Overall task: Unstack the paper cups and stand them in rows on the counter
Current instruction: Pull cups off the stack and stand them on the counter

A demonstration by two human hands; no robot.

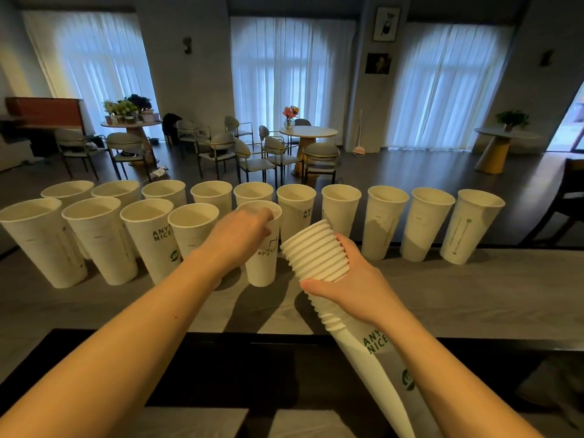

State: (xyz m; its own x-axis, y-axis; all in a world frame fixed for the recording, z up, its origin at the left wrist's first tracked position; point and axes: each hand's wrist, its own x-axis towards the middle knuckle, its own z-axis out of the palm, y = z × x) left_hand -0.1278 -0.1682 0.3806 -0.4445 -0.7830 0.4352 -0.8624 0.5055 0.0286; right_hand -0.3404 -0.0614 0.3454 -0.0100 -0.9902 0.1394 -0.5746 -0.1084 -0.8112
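Left hand (245,230) pinching rim of cup (262,248) on tabletop (474,289), near row; right hand (350,279) wrapped round stack (316,251); seat base flat, release straight up, keep row spacing

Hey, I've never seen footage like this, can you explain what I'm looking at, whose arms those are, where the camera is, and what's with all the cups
There is only one picture, taken by a wide-angle camera worn on a person's head, looking forward and down. That is why two bare arms reach in from the bottom edge: they belong to the wearer. No machine is involved.

The grey counter carries white paper cups standing upright in two rows: a back row of ten and a shorter front row at the left. The left hand grips the rim of the newest front-row cup, which appears to rest on the counter. The right hand holds a tilted stack of nested cups waiting to be pulled apart.

Beyond the counter is a room with tables, chairs and curtained windows.
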